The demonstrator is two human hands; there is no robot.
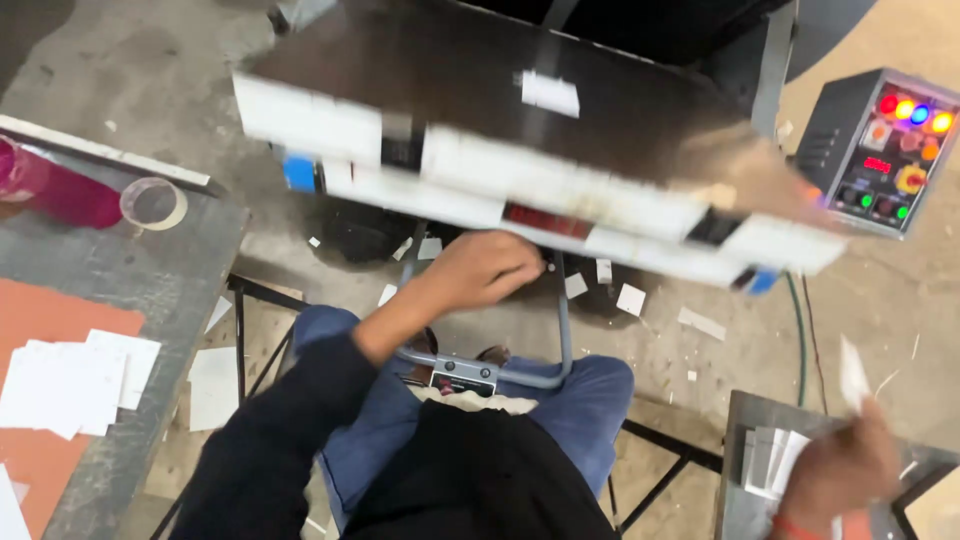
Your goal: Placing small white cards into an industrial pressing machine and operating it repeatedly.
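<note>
My left hand (pixel 480 270) reaches forward under the front edge of a dark machine table (pixel 520 150), its fingers curled near the metal frame (pixel 560 330) below; whether it grips anything is hidden. My right hand (pixel 840 470), blurred at the lower right, holds a small white card (pixel 852 375) up above a stack of white cards (pixel 770 460) on a grey stand. I am seated, in blue jeans and a dark top.
A control box (pixel 880 150) with coloured lights sits at the right. At the left, a grey bench (pixel 150 270) holds white sheets (pixel 75 385), a tape roll (pixel 153 203) and a pink bottle (pixel 60 190). Paper scraps litter the concrete floor (pixel 640 300).
</note>
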